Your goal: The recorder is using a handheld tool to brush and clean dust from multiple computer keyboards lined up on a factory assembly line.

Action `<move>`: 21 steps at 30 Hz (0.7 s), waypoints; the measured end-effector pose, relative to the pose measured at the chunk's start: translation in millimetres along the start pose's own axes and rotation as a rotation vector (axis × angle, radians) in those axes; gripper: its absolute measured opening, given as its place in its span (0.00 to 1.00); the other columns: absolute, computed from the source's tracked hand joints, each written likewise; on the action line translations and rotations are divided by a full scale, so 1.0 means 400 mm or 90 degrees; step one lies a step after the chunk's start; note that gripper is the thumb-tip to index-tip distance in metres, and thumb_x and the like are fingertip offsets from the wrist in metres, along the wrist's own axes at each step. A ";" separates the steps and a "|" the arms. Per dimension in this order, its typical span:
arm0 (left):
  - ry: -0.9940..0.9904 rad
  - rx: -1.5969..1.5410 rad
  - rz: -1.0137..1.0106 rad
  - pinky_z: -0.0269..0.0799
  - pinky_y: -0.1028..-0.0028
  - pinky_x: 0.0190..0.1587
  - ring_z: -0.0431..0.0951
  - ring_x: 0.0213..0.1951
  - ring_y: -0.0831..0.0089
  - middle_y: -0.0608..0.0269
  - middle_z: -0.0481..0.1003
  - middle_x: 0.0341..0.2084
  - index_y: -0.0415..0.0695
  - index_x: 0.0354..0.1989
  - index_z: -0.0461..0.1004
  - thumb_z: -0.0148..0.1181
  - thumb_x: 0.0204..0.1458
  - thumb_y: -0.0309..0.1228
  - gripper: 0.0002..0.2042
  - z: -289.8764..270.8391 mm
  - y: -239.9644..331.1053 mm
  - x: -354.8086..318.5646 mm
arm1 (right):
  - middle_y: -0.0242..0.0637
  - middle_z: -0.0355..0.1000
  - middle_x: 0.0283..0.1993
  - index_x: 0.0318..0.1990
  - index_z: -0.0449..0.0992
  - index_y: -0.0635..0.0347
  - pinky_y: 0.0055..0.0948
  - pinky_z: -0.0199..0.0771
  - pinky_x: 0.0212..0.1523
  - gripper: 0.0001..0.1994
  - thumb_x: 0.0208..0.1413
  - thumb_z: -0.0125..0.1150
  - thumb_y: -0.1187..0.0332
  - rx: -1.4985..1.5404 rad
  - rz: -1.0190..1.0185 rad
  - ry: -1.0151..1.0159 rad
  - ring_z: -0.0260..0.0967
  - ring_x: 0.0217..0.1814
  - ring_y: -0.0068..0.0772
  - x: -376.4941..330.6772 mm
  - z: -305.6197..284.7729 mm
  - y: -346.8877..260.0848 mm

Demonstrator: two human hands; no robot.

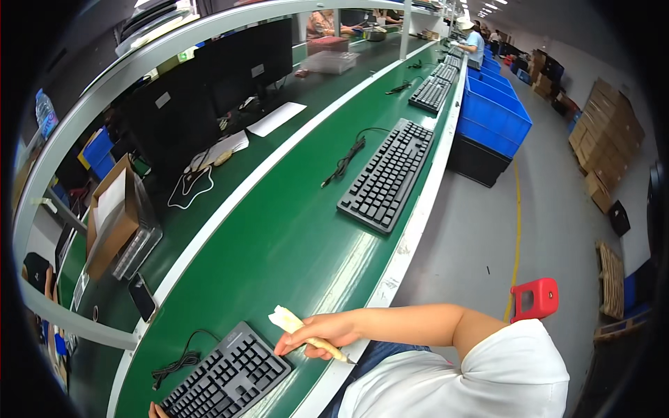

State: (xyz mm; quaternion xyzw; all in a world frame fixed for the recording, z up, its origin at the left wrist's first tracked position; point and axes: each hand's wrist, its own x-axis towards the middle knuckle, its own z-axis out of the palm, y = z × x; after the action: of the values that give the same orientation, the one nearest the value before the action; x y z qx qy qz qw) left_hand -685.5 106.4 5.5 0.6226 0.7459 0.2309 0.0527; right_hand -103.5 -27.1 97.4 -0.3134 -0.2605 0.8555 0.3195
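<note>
At the near end of the green conveyor belt [265, 230] lies a black-and-grey keyboard [230, 376], tilted across the belt. My right hand [324, 333] is closed around a pale yellow stick-like tool [327, 346] with a dark pointed tip at one end and a whitish wad at the other. Its index finger reaches the keyboard's right corner. Only the fingertips of my left hand [157, 411] show at the lower edge, gripping the keyboard's left end; the rest is out of frame. A bundled black cable [182, 364] rests behind the keyboard.
Farther up the belt lie another keyboard [390, 174] with its cable [341, 164], then several more. Blue crates [491, 115] stand right of the belt. On the left shelf are dark monitors [181, 104], a cardboard box [108, 216] and a phone [141, 296]. A co-worker [474, 45] stands far off.
</note>
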 end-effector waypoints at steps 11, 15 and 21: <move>-0.017 -0.230 -0.042 0.65 0.67 0.59 0.73 0.52 0.53 0.43 0.73 0.52 0.34 0.56 0.71 0.54 0.59 0.35 0.21 -0.069 0.250 -0.137 | 0.42 0.64 0.60 0.54 0.72 0.62 0.17 0.54 0.18 0.19 0.63 0.52 0.58 -0.018 -0.057 0.072 0.54 0.19 0.15 -0.052 -0.054 -0.009; -0.070 -0.180 0.010 0.65 0.68 0.59 0.72 0.52 0.54 0.44 0.72 0.53 0.36 0.57 0.70 0.55 0.59 0.36 0.21 -0.074 0.159 -0.178 | 0.40 0.69 0.52 0.53 0.72 0.63 0.17 0.55 0.18 0.18 0.63 0.52 0.59 -0.101 -0.065 0.093 0.54 0.19 0.15 -0.099 -0.043 -0.028; -0.128 -0.160 -0.014 0.58 0.66 0.64 0.67 0.59 0.56 0.48 0.72 0.53 0.39 0.54 0.72 0.54 0.59 0.34 0.17 -0.115 0.225 -0.319 | 0.30 0.72 0.30 0.50 0.75 0.60 0.19 0.60 0.19 0.16 0.63 0.52 0.59 -0.127 -0.072 0.119 0.59 0.21 0.16 -0.110 -0.081 -0.046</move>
State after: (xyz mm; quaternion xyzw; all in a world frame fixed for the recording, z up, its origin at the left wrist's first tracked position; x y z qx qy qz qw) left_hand -593.1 -17.5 56.6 0.6225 0.7092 0.2583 0.2068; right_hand -47.2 -38.2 103.9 -0.4068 -0.3306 0.7730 0.3573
